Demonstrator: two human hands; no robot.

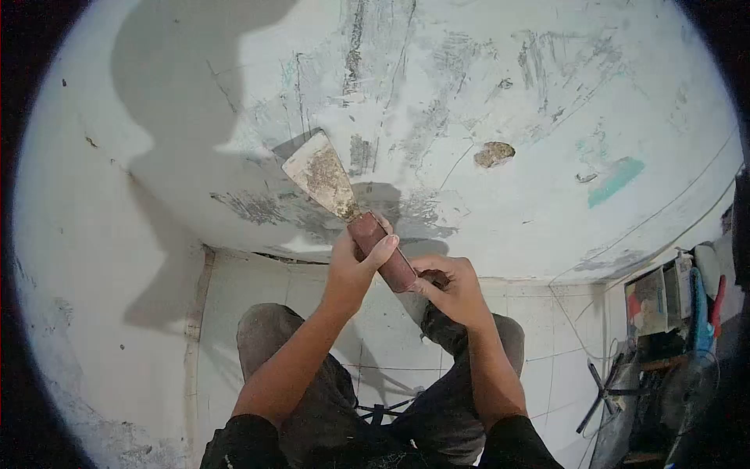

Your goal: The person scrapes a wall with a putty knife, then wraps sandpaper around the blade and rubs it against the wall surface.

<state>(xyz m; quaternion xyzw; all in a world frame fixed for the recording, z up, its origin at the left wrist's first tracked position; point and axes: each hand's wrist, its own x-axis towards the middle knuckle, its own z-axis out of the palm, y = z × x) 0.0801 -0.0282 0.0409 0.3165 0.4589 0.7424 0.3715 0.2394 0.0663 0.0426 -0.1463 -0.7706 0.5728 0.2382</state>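
Note:
A putty knife [322, 176] with a worn, plaster-stained blade points up and left in front of the wall. Its wide, boxy part around the handle is reddish-brown and looks like a wrapped sheet. My left hand [353, 264] is closed around the middle of this part, thumb lying across the front. At the lower end, my right hand [455, 288] pinches the edge between thumb and fingers. Both hands are above my knees, close to the wall's foot.
The white wall [500, 227] ahead has grey scuffs, a chipped hole [494, 154] and a turquoise patch [617, 181]. White tiles [547, 383] cover the floor. At right stand a cluttered shelf [660, 363] and a black-legged stand [605, 391]. Another wall rises at left.

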